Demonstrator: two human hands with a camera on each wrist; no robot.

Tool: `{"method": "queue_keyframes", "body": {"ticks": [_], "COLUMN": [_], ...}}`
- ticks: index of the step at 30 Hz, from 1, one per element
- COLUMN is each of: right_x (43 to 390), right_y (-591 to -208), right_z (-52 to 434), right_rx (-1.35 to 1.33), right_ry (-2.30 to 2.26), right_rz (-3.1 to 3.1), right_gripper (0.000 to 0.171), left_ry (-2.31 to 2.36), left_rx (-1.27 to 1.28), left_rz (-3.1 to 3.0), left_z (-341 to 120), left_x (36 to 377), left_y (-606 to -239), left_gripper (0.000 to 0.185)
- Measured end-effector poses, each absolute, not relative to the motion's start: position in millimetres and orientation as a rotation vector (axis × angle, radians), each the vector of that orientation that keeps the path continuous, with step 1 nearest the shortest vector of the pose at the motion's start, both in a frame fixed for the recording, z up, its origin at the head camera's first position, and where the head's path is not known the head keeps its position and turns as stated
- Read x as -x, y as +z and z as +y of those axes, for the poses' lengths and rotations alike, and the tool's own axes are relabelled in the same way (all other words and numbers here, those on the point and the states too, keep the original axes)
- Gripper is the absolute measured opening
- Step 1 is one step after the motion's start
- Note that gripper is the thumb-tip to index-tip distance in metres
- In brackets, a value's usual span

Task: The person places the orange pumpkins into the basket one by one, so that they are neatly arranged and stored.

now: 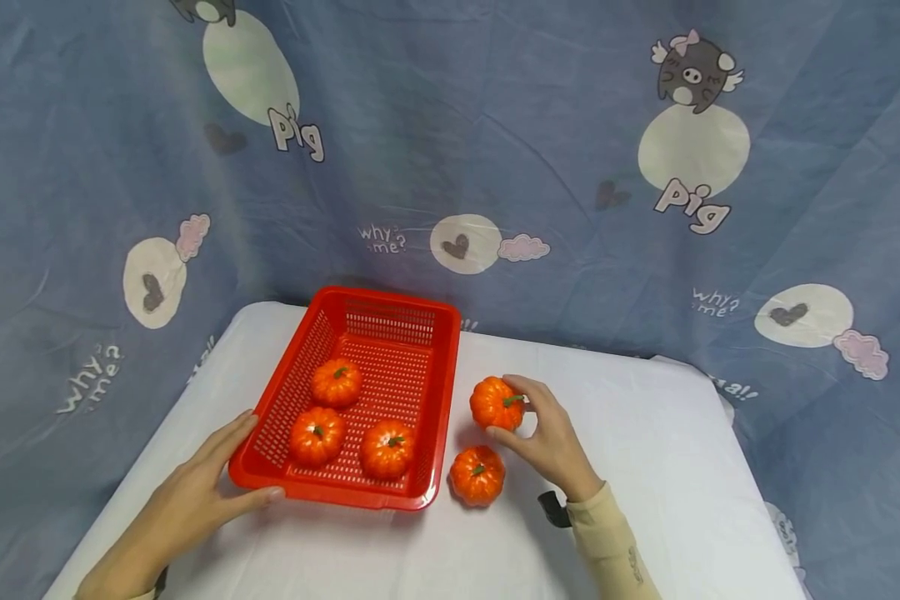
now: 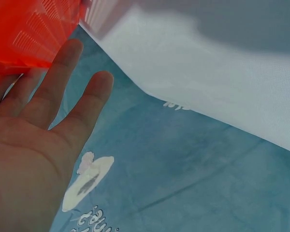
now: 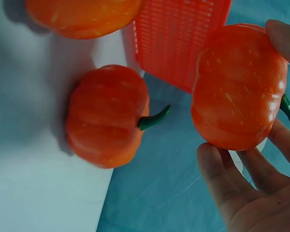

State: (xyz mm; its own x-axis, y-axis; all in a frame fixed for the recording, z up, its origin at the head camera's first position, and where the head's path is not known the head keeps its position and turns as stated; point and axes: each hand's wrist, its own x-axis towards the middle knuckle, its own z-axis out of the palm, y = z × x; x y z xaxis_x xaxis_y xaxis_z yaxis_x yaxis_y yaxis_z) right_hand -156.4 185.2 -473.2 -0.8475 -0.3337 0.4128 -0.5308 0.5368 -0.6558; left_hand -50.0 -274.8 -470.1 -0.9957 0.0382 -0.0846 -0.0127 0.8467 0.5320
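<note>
My right hand (image 1: 547,433) pinches an orange pumpkin (image 1: 492,405) with a green stem between thumb and fingers. In the right wrist view this pumpkin (image 3: 239,89) is held clear of the white surface. Another pumpkin (image 1: 477,476) sits just in front of it, right of the red basket (image 1: 441,392). The right wrist view shows two pumpkins besides the held one, a whole one (image 3: 106,116) and one cut off at the top (image 3: 84,14). At the basket's near left corner, my left hand (image 1: 195,500) rests with fingers extended; its fingers (image 2: 63,63) lie against the outside wall.
Inside the basket lie three pumpkins, one toward the back left (image 1: 337,382), one at the front left (image 1: 317,437) and one at the front right (image 1: 387,449). A white-covered table (image 1: 645,467) bears everything. Behind it hangs a blue printed cloth (image 1: 540,167).
</note>
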Motion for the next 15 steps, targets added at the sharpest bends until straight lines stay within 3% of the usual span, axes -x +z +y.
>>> {"method": "queue_keyframes", "body": {"ticks": [15], "right_x": [166.5], "right_y": [-457.3], "right_z": [173.9], "right_rx": [-0.780], "right_ry": [1.155], "right_rz": [-2.572], "right_gripper": [0.075], "left_ry": [0.866], "left_rx": [-0.032], "left_rz": [2.931], "left_z": [-274.5], "left_x": [51.3], "left_y": [-472.4], "left_gripper": [0.121]}}
